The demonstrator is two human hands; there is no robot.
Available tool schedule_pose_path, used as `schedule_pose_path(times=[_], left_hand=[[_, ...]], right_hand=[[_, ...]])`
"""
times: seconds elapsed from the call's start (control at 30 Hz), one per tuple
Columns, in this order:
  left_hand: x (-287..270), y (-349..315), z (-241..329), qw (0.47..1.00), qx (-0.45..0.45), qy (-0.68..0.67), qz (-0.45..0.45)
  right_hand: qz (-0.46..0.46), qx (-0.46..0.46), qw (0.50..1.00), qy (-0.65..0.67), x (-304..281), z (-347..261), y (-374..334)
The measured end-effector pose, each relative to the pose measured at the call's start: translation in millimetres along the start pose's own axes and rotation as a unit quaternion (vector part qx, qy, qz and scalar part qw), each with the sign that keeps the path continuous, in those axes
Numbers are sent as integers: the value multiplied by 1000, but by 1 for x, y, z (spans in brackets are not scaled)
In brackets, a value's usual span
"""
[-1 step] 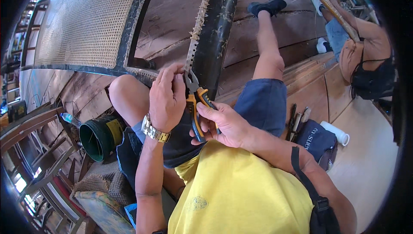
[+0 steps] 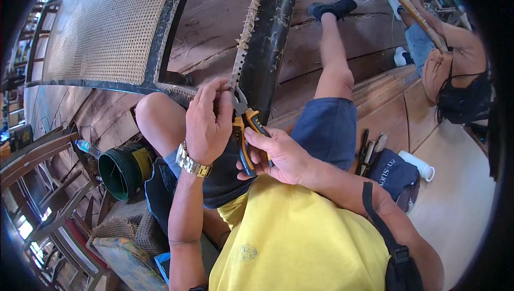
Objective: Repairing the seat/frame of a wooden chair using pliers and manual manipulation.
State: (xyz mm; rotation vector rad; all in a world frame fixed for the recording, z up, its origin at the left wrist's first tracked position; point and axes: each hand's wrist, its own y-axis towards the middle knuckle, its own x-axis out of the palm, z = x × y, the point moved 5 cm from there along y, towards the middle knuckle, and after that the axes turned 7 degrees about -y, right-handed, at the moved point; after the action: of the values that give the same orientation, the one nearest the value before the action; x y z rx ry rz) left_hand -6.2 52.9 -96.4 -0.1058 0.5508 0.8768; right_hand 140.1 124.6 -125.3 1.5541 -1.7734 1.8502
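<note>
The right hand grips the pliers by their spread handles, seemingly for leverage; the left hand (grasp unclear) sits beside their head, perhaps steadying the drilled strip.

The plier handles are orange and black, the shirt yellow, the cane panel tan-latticed.

Wooden floorboards and bare wooden frames surround the grip.
Brown boards stretch beyond the grip; well left of it, the frames crowd together, with bright patches of light between them. To its right lies a pale flat panel.
</note>
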Motion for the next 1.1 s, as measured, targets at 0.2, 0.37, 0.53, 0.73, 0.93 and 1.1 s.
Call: schedule_pose_path(times=[0.2,0.37,0.53,0.73,0.93,1.1], left_hand=[[6,-7,-8,996,-56,-58,31],[7,-8,-11,989,-110,-89,51],[7,-4,-12,987,-122,-89,51],[1,-10,-26,950,-200,-236,47],[-15,-11,-30,974,-87,-209,20],[-13,10,-37,979,-121,-147,-68]], right_hand=[[34,-21,999,35,11,5,0],[-18,-37,996,79,18,7,3],[-86,62,980,169,22,9,6],[-69,63,990,109,5,0,-7],[5,-4,994,-106,1,-14,-15],[173,-302,851,-394,-26,-107,-119]])
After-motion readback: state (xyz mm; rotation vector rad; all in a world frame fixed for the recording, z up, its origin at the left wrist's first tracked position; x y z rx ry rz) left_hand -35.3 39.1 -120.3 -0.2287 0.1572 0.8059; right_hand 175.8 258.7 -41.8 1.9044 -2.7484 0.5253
